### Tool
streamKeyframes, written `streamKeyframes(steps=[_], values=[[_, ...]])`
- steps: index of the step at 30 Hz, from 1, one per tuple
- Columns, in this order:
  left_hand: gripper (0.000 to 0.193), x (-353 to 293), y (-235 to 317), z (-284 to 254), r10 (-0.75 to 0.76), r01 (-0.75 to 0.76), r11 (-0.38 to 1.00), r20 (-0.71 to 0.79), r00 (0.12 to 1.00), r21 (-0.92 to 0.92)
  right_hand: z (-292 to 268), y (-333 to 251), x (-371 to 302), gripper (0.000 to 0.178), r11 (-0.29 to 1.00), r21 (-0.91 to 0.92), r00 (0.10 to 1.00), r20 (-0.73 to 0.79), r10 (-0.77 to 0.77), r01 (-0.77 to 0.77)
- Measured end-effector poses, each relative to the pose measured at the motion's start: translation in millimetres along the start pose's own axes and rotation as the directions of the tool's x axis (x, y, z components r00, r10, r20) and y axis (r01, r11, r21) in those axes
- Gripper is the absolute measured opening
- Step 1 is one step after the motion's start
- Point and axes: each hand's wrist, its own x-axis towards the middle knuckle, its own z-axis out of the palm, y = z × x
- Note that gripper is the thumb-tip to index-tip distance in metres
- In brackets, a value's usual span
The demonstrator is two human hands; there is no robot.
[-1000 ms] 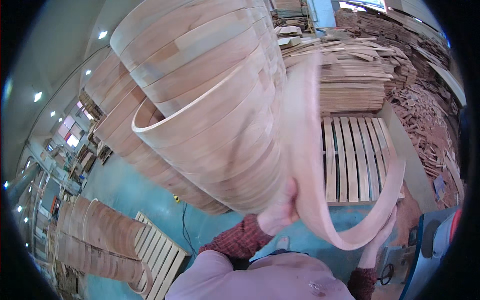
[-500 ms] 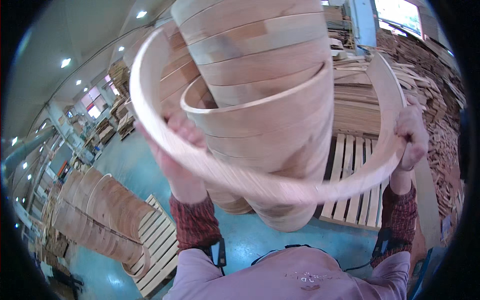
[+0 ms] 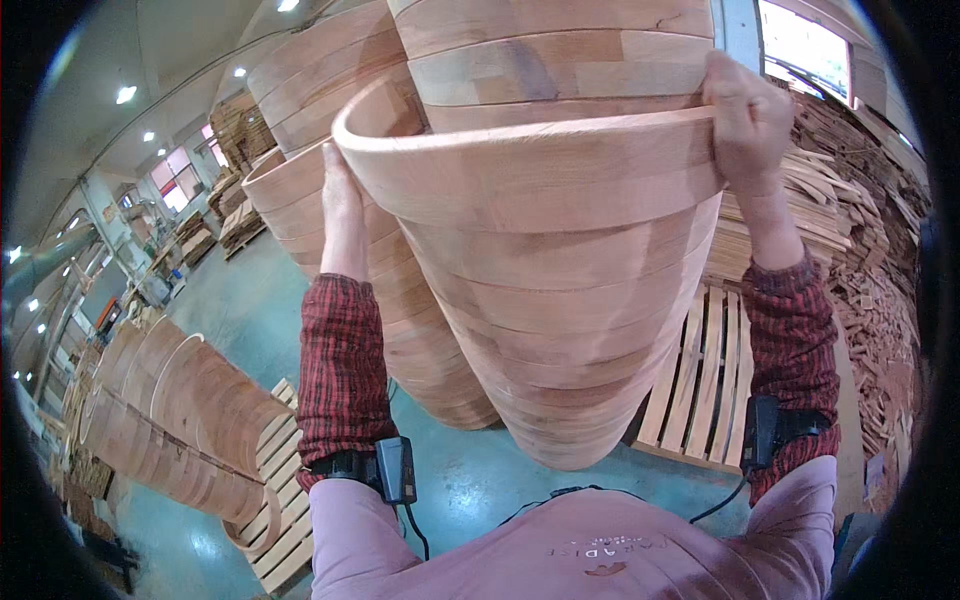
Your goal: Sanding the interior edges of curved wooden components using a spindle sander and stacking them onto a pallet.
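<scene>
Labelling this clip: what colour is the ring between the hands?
The wooden ring is light pinkish tan, best seen in the head view.

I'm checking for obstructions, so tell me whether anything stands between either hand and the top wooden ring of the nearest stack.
Nothing visible does. The right hand is curled against the right side of the top wooden ring, and the left hand is up against its left side.

The view's upper edge is cutting off the tall stack of pale, curved wooden bands (image 3: 570, 65). Nearer, a wide, pale wooden ring (image 3: 540, 170) is hiding that stack's lower part and some of the bare left hand (image 3: 343, 220).
</scene>
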Motion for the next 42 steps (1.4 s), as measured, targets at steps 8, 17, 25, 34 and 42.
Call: streamKeyframes(steps=[8, 17, 25, 34, 42], values=[[0.071, 5, -63, 6, -0.122, 0.113, 0.979, -0.044, 0.992, -0.171, 5, 25, -20, 0.054, 0.997, 0.016, 0.972, 0.223, 0.071, -0.076], [0.075, 5, -72, -9, -0.001, -0.019, 0.987, -0.122, 0.993, -0.161, 8, 57, -18, 0.048, 0.986, 0.042, 0.985, 0.066, 0.157, -0.16], [0.07, 7, -84, -8, 0.01, -0.021, 0.988, -0.074, 0.997, -0.155, 21, 41, -23, 0.046, 0.997, 0.044, 0.996, -0.056, 0.07, -0.067], [0.066, 13, -87, -21, 0.056, -0.063, 0.988, -0.053, 0.997, -0.142, 22, 44, -27, 0.035, 0.997, 0.032, 0.995, -0.054, 0.078, -0.077], [0.064, -30, -75, 19, 0.09, -0.103, 0.986, -0.1, 0.991, -0.133, -18, 144, -73, 0.029, 0.875, 0.165, 0.864, -0.159, 0.478, -0.454]])
